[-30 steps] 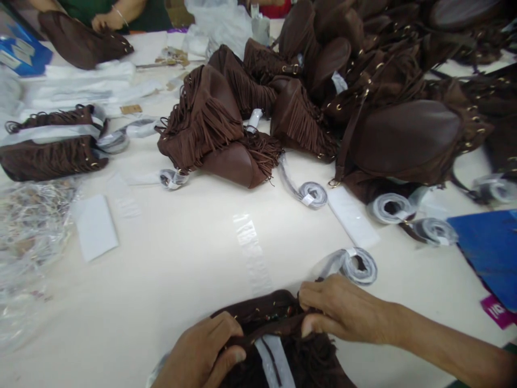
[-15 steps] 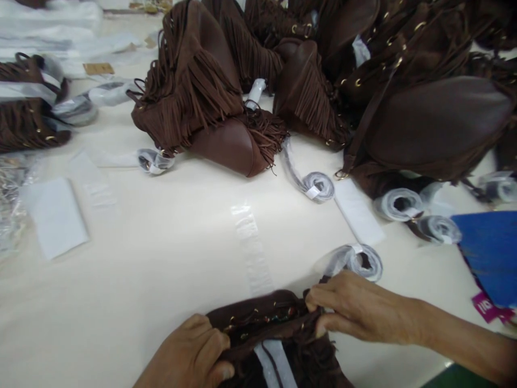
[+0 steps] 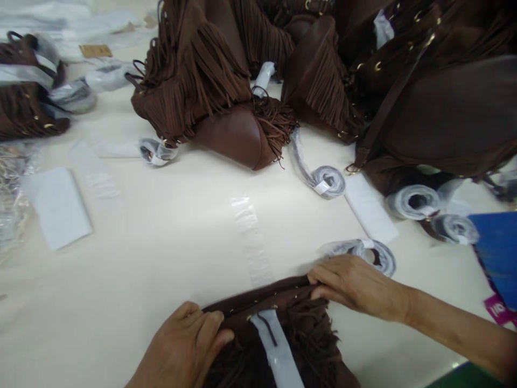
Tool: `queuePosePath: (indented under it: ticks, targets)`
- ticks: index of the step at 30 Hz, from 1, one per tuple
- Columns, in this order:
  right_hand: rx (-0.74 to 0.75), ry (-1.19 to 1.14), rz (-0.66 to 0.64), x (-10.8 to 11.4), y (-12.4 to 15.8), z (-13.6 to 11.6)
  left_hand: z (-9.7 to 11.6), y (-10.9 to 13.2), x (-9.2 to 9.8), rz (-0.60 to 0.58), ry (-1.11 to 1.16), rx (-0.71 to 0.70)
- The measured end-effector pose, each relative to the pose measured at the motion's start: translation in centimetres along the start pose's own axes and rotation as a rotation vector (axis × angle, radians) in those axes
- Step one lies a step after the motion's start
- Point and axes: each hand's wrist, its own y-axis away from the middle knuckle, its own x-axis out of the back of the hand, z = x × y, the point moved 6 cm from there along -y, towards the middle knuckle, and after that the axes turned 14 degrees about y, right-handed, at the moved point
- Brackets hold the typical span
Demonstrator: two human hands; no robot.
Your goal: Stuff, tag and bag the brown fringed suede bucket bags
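A dark brown fringed handbag (image 3: 242,328) with gold eyelets lies at the bottom middle, its lower part cut off by the view's edge. My left hand (image 3: 186,339) grips the left end of its top edge, thumb on the near side. At the right end of the same edge, my right hand (image 3: 355,285) pinches the brown material between thumb and fingers. The bag's mouth is drawn out nearly straight between both hands. A white wrapping strip (image 3: 278,345) with a dark cord hangs down the bag's front. Just behind my right hand sits a plastic-wrapped coiled strap (image 3: 379,256).
More brown fringed bags (image 3: 202,70) are heaped along the back and right. Another wrapped strap coil (image 3: 329,180) and a folded white sheet (image 3: 60,207) lie on the pale table (image 3: 161,242). Clear tape (image 3: 250,237) runs across its middle. A blue sheet (image 3: 495,250) is at right.
The bag's mouth was gaping with its inside showing; now its edges lie together, stretched flatter. My right hand has risen slightly. The camera view has shifted a little.
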Motion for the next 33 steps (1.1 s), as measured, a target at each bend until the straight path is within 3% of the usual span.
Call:
queuePosePath:
  ticks: [5, 9, 12, 15, 19, 24, 33]
  targets:
    - [-0.124, 0.011, 0.042, -0.6, -0.4, 0.0, -1.0, 0.1, -1.7, 0.037, -0.060, 0.127]
    - [-0.220, -0.038, 0.089, -0.1, 0.2, -0.8, -0.4, 0.5, -1.4, 0.159, -0.051, 0.225]
    - [-0.284, 0.032, 0.243, 1.3, 1.2, -3.0, 1.7, 1.3, -0.2, 0.285, -0.075, 0.280]
    - [-0.348, 0.145, 0.448, 2.0, 2.3, -7.0, 5.1, 2.2, -0.1, 0.349, -0.104, 0.298]
    - [-0.344, 0.265, 0.501, -1.5, 2.7, -11.3, 8.2, 2.9, -2.7, 0.327, -0.127, 0.316]
    - [-0.312, 0.402, 0.478, -6.6, 2.7, -11.0, 7.3, 3.5, -6.6, 0.286, -0.184, 0.322]
    - [-0.260, 0.359, 0.560, -6.9, 3.0, -10.2, 6.8, 3.9, -6.9, 0.304, -0.172, 0.262]
